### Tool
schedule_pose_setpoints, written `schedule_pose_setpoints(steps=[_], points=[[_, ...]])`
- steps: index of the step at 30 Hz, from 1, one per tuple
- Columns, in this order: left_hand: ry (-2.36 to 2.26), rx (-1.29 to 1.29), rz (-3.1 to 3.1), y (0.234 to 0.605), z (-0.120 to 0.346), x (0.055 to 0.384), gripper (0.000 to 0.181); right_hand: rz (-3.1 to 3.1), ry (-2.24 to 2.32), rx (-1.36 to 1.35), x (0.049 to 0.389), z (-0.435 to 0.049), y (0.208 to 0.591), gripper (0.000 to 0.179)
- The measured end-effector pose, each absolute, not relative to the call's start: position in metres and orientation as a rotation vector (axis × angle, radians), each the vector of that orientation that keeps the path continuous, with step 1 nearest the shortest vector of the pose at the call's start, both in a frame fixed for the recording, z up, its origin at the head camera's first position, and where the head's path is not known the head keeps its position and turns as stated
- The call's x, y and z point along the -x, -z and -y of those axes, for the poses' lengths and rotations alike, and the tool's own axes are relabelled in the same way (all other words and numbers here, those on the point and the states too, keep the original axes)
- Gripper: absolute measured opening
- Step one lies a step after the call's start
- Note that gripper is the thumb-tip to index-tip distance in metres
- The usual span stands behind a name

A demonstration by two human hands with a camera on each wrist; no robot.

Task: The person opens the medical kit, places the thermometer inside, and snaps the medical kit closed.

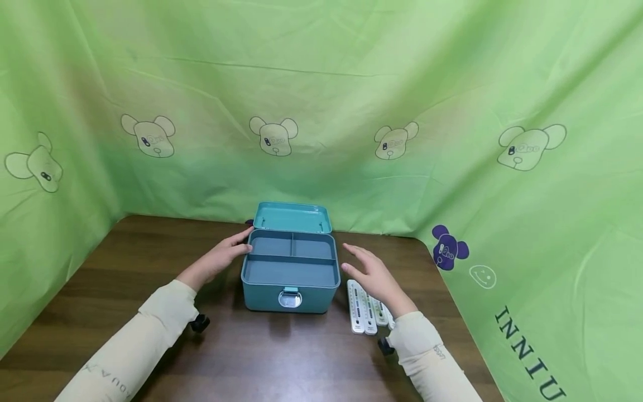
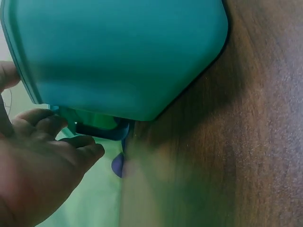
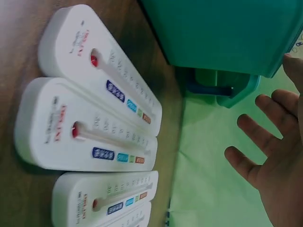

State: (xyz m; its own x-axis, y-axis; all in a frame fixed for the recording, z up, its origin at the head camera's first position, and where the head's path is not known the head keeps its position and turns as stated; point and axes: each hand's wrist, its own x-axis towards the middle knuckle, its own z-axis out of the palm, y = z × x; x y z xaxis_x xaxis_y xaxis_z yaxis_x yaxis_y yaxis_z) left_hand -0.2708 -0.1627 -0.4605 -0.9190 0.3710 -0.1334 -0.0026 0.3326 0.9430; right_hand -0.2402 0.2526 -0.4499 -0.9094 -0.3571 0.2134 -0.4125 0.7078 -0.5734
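Observation:
A teal storage box (image 1: 268, 298) stands on the table with its lid (image 1: 293, 216) swung back. Inside sits a grey divided tray (image 1: 286, 271) with three compartments, and a metal latch (image 1: 290, 299) shows on the front. My left hand (image 1: 221, 258) is at the box's left side, thumb at the rim and fingers stretched toward the back corner. To the right of the box, my right hand (image 1: 372, 273) hovers with fingers spread and nothing in it. Beneath and beside that hand lie several white thermometers (image 3: 90, 127) with red bulbs, side by side.
The brown wooden table (image 1: 281, 363) runs back to a green curtain (image 1: 321, 67) printed with bear heads. Behind the box, a handle (image 2: 102, 131) hangs near the lid. The curtain also closes off the left and right sides.

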Motion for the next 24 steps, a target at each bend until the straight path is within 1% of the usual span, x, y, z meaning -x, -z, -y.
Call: schedule_pose_setpoints(steps=[11,19,24], points=[[-1.804,-0.319,-2.308,0.459,0.155,0.254,0.064,2.8,-0.758,-0.707,0.22,-0.265,0.451,0.059],[-1.885,-0.229,-2.399,0.461,0.151,0.241,0.059,2.802,-0.759,-0.721,0.207,-0.271,0.446,0.06],[-1.835,-0.256,-2.471,0.46,0.15,0.225,0.059,2.796,-0.758,-0.691,0.195,-0.278,0.446,0.061]])
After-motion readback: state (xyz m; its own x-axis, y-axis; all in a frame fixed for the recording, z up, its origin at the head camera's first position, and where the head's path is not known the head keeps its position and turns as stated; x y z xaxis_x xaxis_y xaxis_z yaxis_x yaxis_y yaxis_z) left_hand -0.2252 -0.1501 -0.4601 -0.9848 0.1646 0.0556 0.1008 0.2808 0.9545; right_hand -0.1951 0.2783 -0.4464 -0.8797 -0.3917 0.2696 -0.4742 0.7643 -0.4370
